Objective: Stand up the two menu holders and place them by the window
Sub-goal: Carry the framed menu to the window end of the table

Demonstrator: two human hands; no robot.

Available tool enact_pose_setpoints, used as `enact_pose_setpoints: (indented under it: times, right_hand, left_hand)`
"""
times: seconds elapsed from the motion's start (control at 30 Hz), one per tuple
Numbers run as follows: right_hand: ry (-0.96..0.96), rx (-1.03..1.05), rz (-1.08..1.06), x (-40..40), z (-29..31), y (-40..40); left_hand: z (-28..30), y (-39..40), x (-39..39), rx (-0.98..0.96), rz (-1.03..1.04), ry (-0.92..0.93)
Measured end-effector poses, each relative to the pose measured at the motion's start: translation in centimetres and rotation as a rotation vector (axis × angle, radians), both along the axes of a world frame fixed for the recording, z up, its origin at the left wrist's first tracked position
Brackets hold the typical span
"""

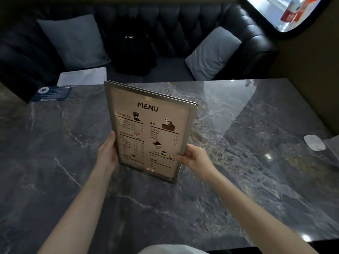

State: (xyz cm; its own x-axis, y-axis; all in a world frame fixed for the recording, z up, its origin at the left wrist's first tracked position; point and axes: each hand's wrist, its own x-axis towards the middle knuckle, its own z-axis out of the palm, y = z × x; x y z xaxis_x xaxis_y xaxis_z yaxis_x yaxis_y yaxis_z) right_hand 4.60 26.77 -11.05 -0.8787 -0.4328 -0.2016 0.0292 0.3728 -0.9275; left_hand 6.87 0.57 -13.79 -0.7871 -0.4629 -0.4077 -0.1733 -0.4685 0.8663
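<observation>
A metal-framed menu holder (148, 125) with a beige "MENU" sheet stands upright near the middle of the dark marble table (55, 162), its bottom edge on or just above the tabletop. A second frame edge shows right behind its top rim, so the two holders seem stacked together. My left hand (108, 153) grips the lower left edge of the frame. My right hand (194, 157) pinches the lower right edge. The window (286, 11) is at the top right, beyond the table's far right corner.
A black tufted sofa (183, 24) with grey cushions (73, 41) and a black backpack (132, 46) runs behind the table. A blue card (52, 93) lies at the far left corner. A white mouse (314, 142) lies at the right edge.
</observation>
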Motion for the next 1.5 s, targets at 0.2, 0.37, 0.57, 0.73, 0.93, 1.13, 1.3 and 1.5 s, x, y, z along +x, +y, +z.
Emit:
enact_pose_setpoints:
  times: [0.2,0.37,0.57,0.73,0.93,1.13,1.3,1.5]
  right_hand:
    - [-0.037,-0.086,-0.083,-1.6,1.9,3.8]
    - [-0.012,-0.137,-0.147,-3.4,4.5,8.5]
    - [0.038,-0.154,-0.235,-5.6,7.0,15.4]
    - [0.065,-0.15,-0.315,-7.3,8.4,22.2]
    - [0.115,-0.102,-0.415,-9.7,9.1,30.5]
    - [0.105,-0.07,-0.51,-12.2,8.9,37.4]
    - [0.1,-0.035,-0.588,-14.1,8.1,41.6]
    - [0.119,-0.017,-0.68,-16.7,6.3,44.4]
  left_hand:
    - [1.9,3.6,-3.6,0.028,-0.027,0.003]
    - [4.2,8.2,-7.6,0.023,-0.12,0.03]
    - [6.9,15.9,-12.5,-0.012,-0.204,0.054]
    - [7.9,23.4,-17.0,0.007,-0.284,0.101]
    - [7.3,32.0,-22.5,0.016,-0.446,0.136]
    - [6.4,39.9,-27.3,-0.002,-0.566,0.148]
    - [5.1,45.6,-31.2,0.01,-0.581,0.127]
    - [3.8,50.7,-36.0,0.001,-0.599,0.104]
